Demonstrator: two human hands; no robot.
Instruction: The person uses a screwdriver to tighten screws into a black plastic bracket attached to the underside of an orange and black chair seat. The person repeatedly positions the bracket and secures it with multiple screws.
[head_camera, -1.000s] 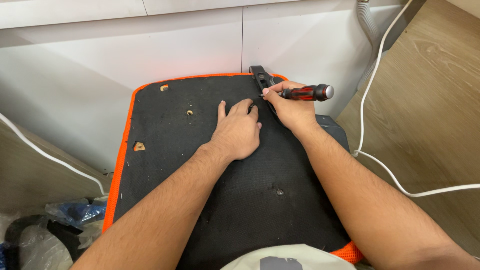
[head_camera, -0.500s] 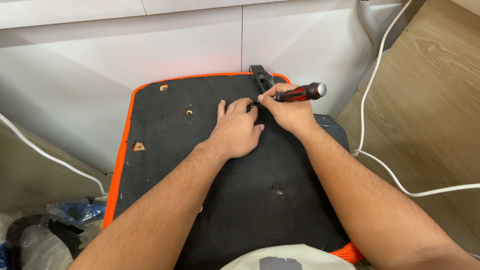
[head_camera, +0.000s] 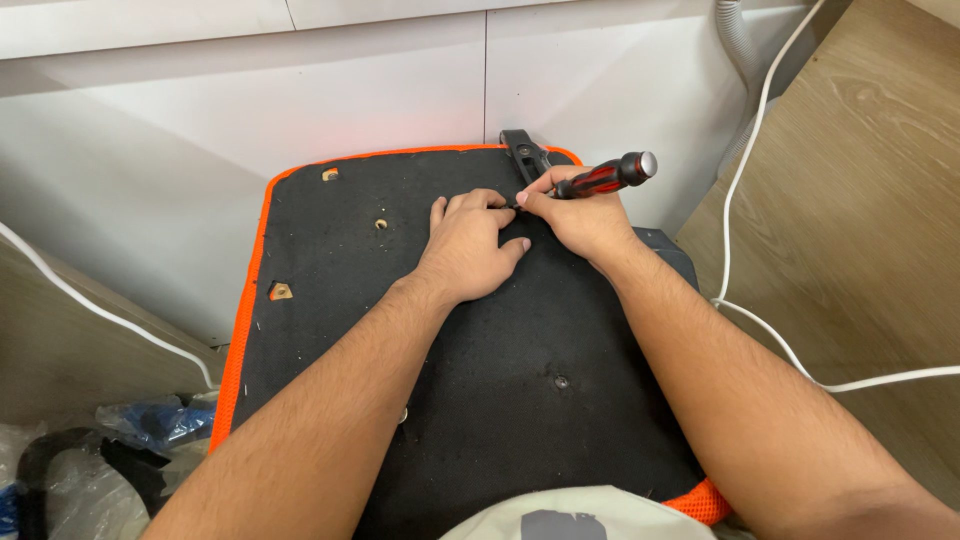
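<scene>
Head view, looking down. Upturned black seat pad (head_camera: 450, 400) with an orange mesh edge (head_camera: 247, 300) filling the middle, propped against a white wall panel (head_camera: 300, 100).

Right hand (head_camera: 585, 215) wrapped shut around a red-and-black screwdriver (head_camera: 605, 177). Long axis of the tool running from the silver-capped handle end at upper right, down and left toward the tip. Tip itself hidden under the fingertips, so exact contact with the pad not possible to tell. Handle lying flat-ish, only slightly raised from the pad surface.

Left hand (head_camera: 470, 245) resting palm down on the pad, just left of the right, fingers curled narrow and meeting the right-hand fingertips at the tool's working end. Nothing clearly pinched; a small fastener under the fingers possible, too small to tell. Both grips equally close to that spot, the left from the left, the right from the right.

Just beyond the fingertips, a black plastic bracket (head_camera: 522, 152) at the pad's far edge. Elsewhere on the pad: threaded inserts (head_camera: 381, 224) and a screw head (head_camera: 561, 381), well apart from the hands. White cable (head_camera: 760, 320) trailing over the wooden floor (head_camera: 880, 250) to the right; plastic bags (head_camera: 140, 420) at lower left.
</scene>
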